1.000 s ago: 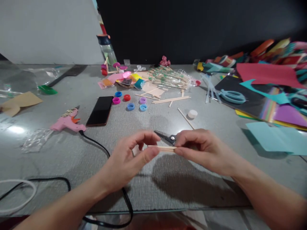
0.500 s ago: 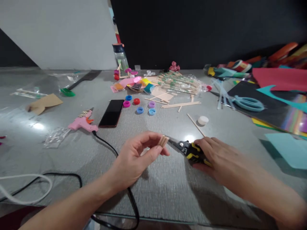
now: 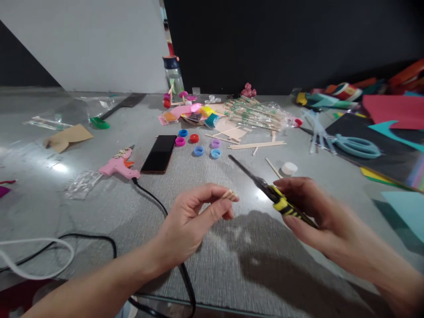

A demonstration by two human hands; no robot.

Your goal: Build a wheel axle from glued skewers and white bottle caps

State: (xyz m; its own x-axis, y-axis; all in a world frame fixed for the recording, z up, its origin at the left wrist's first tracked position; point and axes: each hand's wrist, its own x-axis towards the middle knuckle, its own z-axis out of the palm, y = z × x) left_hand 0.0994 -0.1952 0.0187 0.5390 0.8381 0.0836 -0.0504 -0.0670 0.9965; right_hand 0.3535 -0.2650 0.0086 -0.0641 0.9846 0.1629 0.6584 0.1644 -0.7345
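- Several short wooden sticks point(image 3: 228, 194) sit pinched between the thumb and fingers of my left hand point(image 3: 192, 217); that grip is closed on them, their ends showing at my fingertips.
- My right hand point(image 3: 323, 215) is clamped on a cutting tool point(image 3: 281, 204) by its yellow-and-black handles, thumb on the near side, fingers on the far side.
- The tool's dark blades point toward the far left, apart from the sticks I hold; they look like one line from here, so I cannot tell whether they are parted.
- Both hands are over the near middle of the grey table point(image 3: 218, 265), apart from each other, the pinched sticks left of the tool.
- Just beyond my right fingers, a thin loose stick point(image 3: 272, 167) lies near a white cap point(image 3: 289, 168).
- Farther off, long sticks point(image 3: 256, 145) lie side by side, right of a group of coloured caps point(image 3: 198, 151).
- Left of those is a black phone point(image 3: 159, 153), then a pink glue gun point(image 3: 115, 167), whose black cord point(image 3: 150, 198) runs toward my left arm.
- To the right, light-blue-handled scissors point(image 3: 359, 152) rest on a black sheet point(image 3: 394, 163).
- At the far side stands a clear bottle point(image 3: 175, 78) with a dark lid.
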